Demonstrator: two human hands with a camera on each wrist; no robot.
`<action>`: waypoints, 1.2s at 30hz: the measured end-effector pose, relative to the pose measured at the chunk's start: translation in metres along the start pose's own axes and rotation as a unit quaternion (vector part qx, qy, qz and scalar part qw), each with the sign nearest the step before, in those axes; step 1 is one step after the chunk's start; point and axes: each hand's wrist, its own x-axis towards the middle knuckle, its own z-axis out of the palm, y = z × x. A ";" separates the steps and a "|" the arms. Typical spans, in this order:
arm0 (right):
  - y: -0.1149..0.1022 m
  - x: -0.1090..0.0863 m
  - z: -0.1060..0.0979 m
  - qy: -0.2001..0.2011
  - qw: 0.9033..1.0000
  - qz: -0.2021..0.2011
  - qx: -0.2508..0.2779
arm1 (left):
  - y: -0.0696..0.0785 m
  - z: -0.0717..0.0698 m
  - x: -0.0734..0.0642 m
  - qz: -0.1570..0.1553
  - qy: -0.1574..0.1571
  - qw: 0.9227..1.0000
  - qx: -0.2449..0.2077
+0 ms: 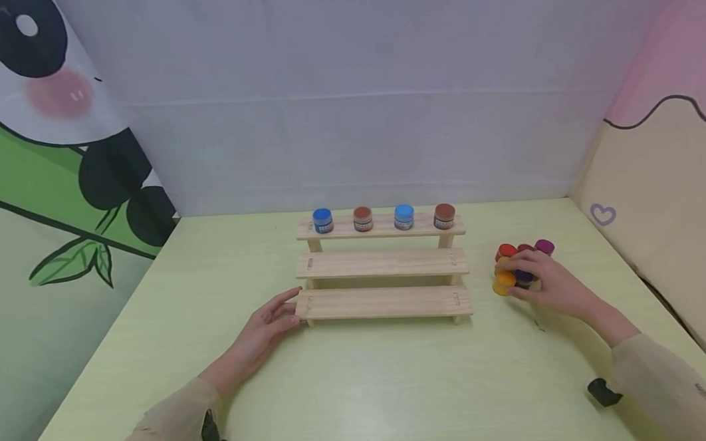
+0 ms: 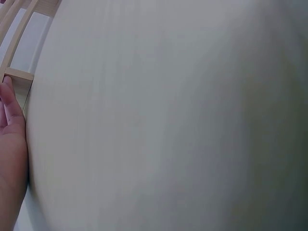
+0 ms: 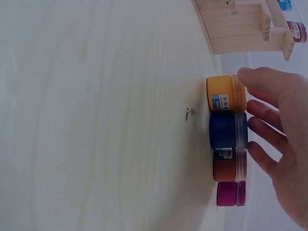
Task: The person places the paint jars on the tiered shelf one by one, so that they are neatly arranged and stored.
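orange paint jar (image 3: 220, 91) — fingers (image 3: 264, 114) at lid (image 3: 238, 96)

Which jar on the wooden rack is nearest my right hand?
The brown jar at the right end of the top shelf; the other three stand farther left.

Counter (image 1: 368, 386): pale yellow-green, faintly grained, small dark mark (image 1: 539, 326) at right. Back sheet (image 1: 349, 137): grey-lilac, creased horizontally. Left wall (image 1: 42, 350): printed cartoon figure (image 1: 104, 110), black eye (image 1: 8, 45), pink cheek (image 1: 59, 94); green leaves (image 1: 70, 262) below. Right wall (image 1: 669, 190): pink above cream, wavy black line (image 1: 673, 97) between, small purple heart (image 1: 603, 223) below.
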 end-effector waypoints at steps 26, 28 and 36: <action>0.003 0.001 0.002 -0.020 1.000 0.016 -0.005 | 0.001 0.001 0.000 -0.004 0.000 1.000 -0.006; 0.002 0.001 0.002 -0.023 1.000 0.015 -0.010 | 0.002 0.001 0.000 -0.003 -0.001 1.000 -0.002; 0.000 0.001 0.001 -0.030 0.999 0.016 -0.026 | 0.001 0.001 -0.001 0.000 -0.001 1.000 0.001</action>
